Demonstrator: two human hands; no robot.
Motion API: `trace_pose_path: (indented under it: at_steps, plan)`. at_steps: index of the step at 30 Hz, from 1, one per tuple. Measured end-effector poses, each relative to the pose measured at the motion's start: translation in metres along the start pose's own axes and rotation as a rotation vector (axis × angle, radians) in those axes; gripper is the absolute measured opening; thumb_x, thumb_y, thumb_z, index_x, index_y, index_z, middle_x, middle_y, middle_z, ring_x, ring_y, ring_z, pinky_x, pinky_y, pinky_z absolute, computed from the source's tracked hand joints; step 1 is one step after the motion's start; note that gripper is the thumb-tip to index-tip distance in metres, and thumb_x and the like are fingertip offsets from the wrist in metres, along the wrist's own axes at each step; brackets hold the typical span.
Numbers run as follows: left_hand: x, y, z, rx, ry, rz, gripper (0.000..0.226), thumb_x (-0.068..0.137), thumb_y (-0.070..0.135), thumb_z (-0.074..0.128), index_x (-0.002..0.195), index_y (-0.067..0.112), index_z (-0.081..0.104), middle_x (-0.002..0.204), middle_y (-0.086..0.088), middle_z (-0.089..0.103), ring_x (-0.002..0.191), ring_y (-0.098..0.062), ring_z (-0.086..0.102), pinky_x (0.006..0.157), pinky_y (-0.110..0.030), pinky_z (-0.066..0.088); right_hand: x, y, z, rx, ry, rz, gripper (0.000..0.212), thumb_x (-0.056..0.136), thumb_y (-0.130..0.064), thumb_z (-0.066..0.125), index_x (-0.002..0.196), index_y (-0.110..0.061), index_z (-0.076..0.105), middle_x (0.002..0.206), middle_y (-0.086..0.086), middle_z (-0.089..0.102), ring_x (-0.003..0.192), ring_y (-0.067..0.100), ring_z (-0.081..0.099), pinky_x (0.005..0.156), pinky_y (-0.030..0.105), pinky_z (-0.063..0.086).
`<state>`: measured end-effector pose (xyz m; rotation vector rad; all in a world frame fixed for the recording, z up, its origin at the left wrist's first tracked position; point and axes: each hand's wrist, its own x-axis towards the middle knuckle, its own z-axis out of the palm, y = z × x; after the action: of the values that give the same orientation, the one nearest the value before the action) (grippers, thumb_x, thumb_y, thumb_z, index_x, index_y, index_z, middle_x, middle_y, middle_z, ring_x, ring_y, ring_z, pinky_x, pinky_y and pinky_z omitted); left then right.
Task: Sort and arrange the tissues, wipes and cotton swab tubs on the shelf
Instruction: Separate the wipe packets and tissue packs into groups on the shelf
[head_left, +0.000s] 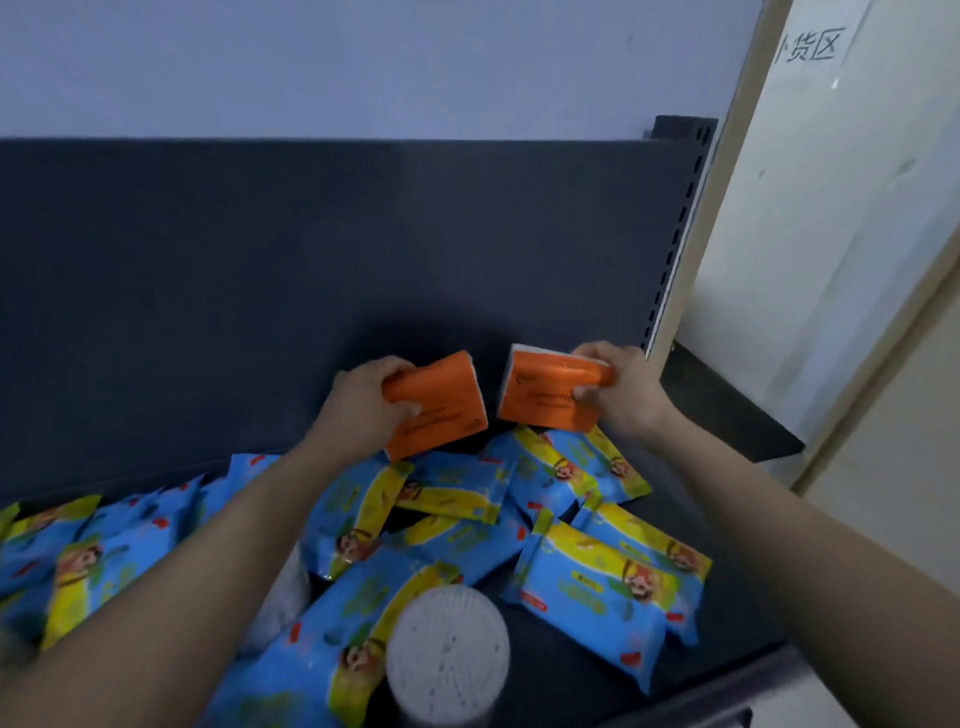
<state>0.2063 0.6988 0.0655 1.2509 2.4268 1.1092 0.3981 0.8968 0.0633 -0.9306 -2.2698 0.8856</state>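
Each hand, left hand (358, 402) and right hand (626, 392), grasps an orange tissue pack (439, 408) above the wipes pile (457, 519); a careless set-down could slide off.

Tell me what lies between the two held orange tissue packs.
Nothing: in the head view the left orange tissue pack and right orange tissue pack are apart; only the dark back panel shows between them.

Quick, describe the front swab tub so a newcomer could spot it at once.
Look at the dark shelf strewn with blue wipe packs. At its near edge, low in the centre of the view, stands the swab tub. It is the only round thing with a white dotted top fully showing; everything around it is flat and blue.
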Motion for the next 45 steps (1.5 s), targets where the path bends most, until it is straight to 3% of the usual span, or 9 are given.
trace_pose_path:
  at_steps: [8, 11, 16, 21, 30, 33, 37, 41, 45]
  plan:
    - [0.012, 0.015, 0.039, 0.285, 0.05, -0.122, 0.043, 0.085, 0.014, 0.06, 0.127, 0.023, 0.052, 0.116, -0.007, 0.039, 0.114, -0.03, 0.03, 0.103, -0.045, 0.034, 0.035, 0.029, 0.002, -0.132, -0.247, -0.075, 0.04, 0.086, -0.012, 0.061, 0.125, -0.018, 0.055, 0.117, 0.017, 0.055, 0.097, 0.029, 0.056, 0.076, 0.027, 0.037]
    - [0.01, 0.016, 0.048, 0.309, 0.116, -0.109, 0.045, 0.082, 0.008, 0.061, 0.125, 0.015, 0.048, 0.118, -0.012, 0.036, 0.11, -0.032, 0.035, 0.1, -0.036, 0.033, 0.037, 0.033, 0.013, -0.094, -0.192, -0.005, 0.045, 0.09, -0.016, 0.06, 0.132, -0.015, 0.042, 0.125, 0.012, 0.044, 0.103, 0.031, 0.053, 0.078, 0.028, 0.036]
    - [0.008, 0.02, 0.053, 0.3, 0.24, -0.102, 0.034, 0.078, 0.004, 0.066, 0.103, 0.007, 0.043, 0.107, -0.009, 0.033, 0.095, -0.035, 0.048, 0.087, -0.036, 0.038, 0.037, 0.04, 0.017, -0.032, -0.179, 0.004, 0.049, 0.089, -0.021, 0.062, 0.13, -0.014, 0.037, 0.119, 0.014, 0.053, 0.098, 0.031, 0.057, 0.07, 0.032, 0.04]
    - [0.006, 0.019, 0.052, 0.314, 0.189, -0.097, 0.031, 0.082, 0.01, 0.066, 0.105, 0.009, 0.044, 0.104, -0.005, 0.032, 0.091, -0.031, 0.05, 0.077, -0.032, 0.038, 0.028, 0.034, 0.017, 0.003, -0.166, 0.039, 0.062, 0.085, -0.029, 0.069, 0.133, -0.013, 0.033, 0.107, 0.004, 0.049, 0.087, 0.021, 0.052, 0.07, 0.032, 0.043]
    - [-0.009, 0.026, 0.047, 0.401, 0.242, 0.149, 0.023, 0.082, 0.005, 0.059, 0.105, 0.008, 0.057, 0.108, -0.012, 0.048, 0.103, -0.03, 0.048, 0.09, -0.039, 0.037, 0.006, 0.028, 0.018, -0.07, -0.054, 0.141, 0.064, 0.086, -0.027, 0.066, 0.134, -0.004, 0.03, 0.115, 0.016, 0.059, 0.094, 0.031, 0.058, 0.065, 0.031, 0.04]
    - [-0.006, 0.034, 0.058, 0.334, 0.086, 0.272, 0.019, 0.082, 0.007, 0.059, 0.1, 0.013, 0.059, 0.106, -0.005, 0.053, 0.102, -0.023, 0.052, 0.088, -0.034, 0.036, 0.0, 0.032, 0.016, -0.19, -0.079, 0.206, 0.055, 0.083, -0.031, 0.068, 0.122, -0.003, 0.041, 0.108, 0.016, 0.061, 0.083, 0.028, 0.056, 0.06, 0.032, 0.042]
    - [0.0, 0.043, 0.077, 0.242, -0.368, 0.292, 0.034, 0.085, 0.007, 0.059, 0.117, 0.019, 0.058, 0.12, 0.002, 0.057, 0.113, -0.014, 0.053, 0.094, -0.024, 0.042, -0.006, 0.041, 0.014, -0.403, -0.323, 0.331, 0.045, 0.08, -0.042, 0.069, 0.105, -0.006, 0.055, 0.098, 0.01, 0.064, 0.093, 0.027, 0.063, 0.072, 0.035, 0.049]
    - [0.015, 0.047, 0.1, 0.393, -0.691, 0.25, 0.059, 0.086, 0.013, 0.06, 0.14, 0.026, 0.038, 0.145, 0.006, 0.037, 0.129, -0.016, 0.04, 0.105, -0.031, 0.038, -0.009, 0.043, 0.015, -0.476, -0.429, 0.384, 0.055, 0.081, -0.04, 0.07, 0.119, -0.005, 0.051, 0.119, 0.012, 0.058, 0.111, 0.029, 0.055, 0.094, 0.039, 0.043]
    - [0.027, 0.051, 0.114, 0.502, -0.853, 0.249, 0.074, 0.087, 0.015, 0.062, 0.148, 0.027, 0.021, 0.156, 0.008, 0.014, 0.14, -0.02, 0.024, 0.111, -0.033, 0.033, -0.006, 0.045, 0.017, -0.468, -0.442, 0.428, 0.056, 0.077, -0.037, 0.075, 0.117, -0.003, 0.054, 0.118, 0.011, 0.06, 0.111, 0.028, 0.056, 0.094, 0.038, 0.047]
